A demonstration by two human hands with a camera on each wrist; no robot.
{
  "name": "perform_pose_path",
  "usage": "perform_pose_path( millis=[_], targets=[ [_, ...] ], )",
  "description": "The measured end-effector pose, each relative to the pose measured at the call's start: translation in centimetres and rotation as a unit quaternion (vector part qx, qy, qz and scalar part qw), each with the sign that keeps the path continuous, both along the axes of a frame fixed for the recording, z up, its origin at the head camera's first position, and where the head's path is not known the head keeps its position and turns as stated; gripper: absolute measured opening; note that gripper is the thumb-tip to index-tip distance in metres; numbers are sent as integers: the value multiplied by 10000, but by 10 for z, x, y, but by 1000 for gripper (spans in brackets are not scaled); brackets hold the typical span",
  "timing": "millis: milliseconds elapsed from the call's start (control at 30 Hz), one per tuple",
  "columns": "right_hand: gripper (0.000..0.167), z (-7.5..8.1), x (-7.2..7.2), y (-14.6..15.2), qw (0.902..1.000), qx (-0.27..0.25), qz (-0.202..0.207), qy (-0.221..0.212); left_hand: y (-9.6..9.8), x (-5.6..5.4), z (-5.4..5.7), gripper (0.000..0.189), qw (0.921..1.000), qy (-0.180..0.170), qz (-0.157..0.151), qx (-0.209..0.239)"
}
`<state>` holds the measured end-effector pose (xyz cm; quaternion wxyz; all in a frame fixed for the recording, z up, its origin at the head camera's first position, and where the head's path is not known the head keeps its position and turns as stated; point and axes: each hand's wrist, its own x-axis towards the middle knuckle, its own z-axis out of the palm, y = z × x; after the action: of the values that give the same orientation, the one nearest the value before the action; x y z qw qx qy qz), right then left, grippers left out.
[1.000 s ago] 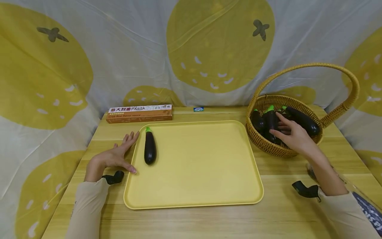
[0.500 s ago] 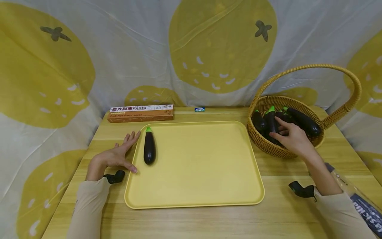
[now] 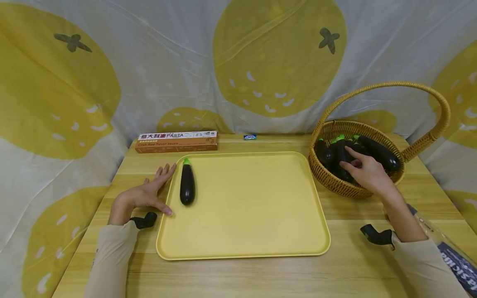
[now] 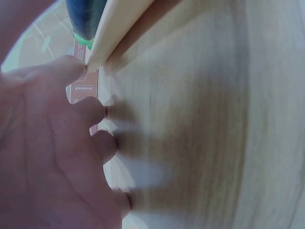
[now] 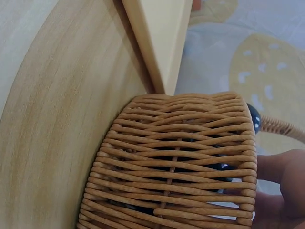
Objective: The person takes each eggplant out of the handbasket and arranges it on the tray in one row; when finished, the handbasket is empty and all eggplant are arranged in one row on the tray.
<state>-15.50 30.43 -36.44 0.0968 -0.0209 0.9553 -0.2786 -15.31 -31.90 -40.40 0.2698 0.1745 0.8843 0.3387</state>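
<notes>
A white cloth (image 3: 167, 62) printed with yellow fruit hung around the wood-grained table (image 3: 238, 279). The left hand (image 3: 145, 194), spread wide and holding nothing, touched the yellow tray (image 3: 257, 203); just right of it lay an eggplant (image 3: 187, 186), beyond it a pasta box (image 3: 177, 144). The right hand (image 3: 372, 176) reached into a wicker basket (image 3: 339, 186), thumb and forefinger bent against another eggplant (image 3: 337, 151); whether they gripped it could not be told.

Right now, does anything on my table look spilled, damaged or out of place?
Nothing looks spilled or damaged. One eggplant lies on the tray; the others sit in the upright basket. At most, the small blue packet near the back edge of the table looks stray, lying apart from the other items.
</notes>
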Motion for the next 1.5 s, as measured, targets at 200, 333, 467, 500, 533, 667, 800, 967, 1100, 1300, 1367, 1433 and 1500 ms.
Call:
perform_pose_path(
  millis=[200, 333, 467, 500, 533, 667, 800, 967, 1100, 1300, 1367, 1433, 1500],
  targets=[
    [70, 0, 3, 5, 9992, -370, -3, -173, -1, 0, -1, 150, 10000, -83, 0, 44],
    [69, 0, 6, 9, 9981, -588, -50, -203, -1, 1, -1, 150, 9999, -81, -6, 66],
    [69, 0, 7, 12, 9976, -655, -114, -169, -2, 2, -2, 150, 10000, -66, 26, -14],
    [68, 0, 8, 13, 9975, -675, -131, -165, -3, 2, -2, 150, 10000, -58, 35, -31],
    [68, 0, 8, 14, 9974, -692, -154, -153, -3, 2, -2, 150, 10000, -50, 36, -26],
    [68, 5, 11, 18, 9958, -883, -239, -99, -4, 3, -2, 150, 10000, -47, 50, -6],
    [69, 13, 17, 19, 9937, -1102, -214, -16, -3, 2, -1, 150, 10000, -53, 25, -6],
    [67, 24, 30, 18, 9927, -1195, -45, -158, -2, 0, 0, 151, 10000, -56, -3, 49],
    [64, 32, 41, 14, 9921, -1212, 122, -282, -2, -2, -1, 151, 10000, -68, 3, 50],
    [59, 47, 55, 2, 9884, -1379, 602, -216, -1, -3, -1, 151, 9999, -102, 23, 76],
    [59, 51, 58, -7, 9863, -1446, 759, -219, -1, -3, -2, 151, 9999, -121, 32, 64],
    [59, 54, 58, -20, 9842, -1501, 898, -259, -1, -2, -1, 151, 9999, -126, 30, 48],
    [58, 55, 57, -36, 9820, -1569, 1004, -318, -2, -2, -1, 150, 9999, -110, 32, 16]
  ],
)
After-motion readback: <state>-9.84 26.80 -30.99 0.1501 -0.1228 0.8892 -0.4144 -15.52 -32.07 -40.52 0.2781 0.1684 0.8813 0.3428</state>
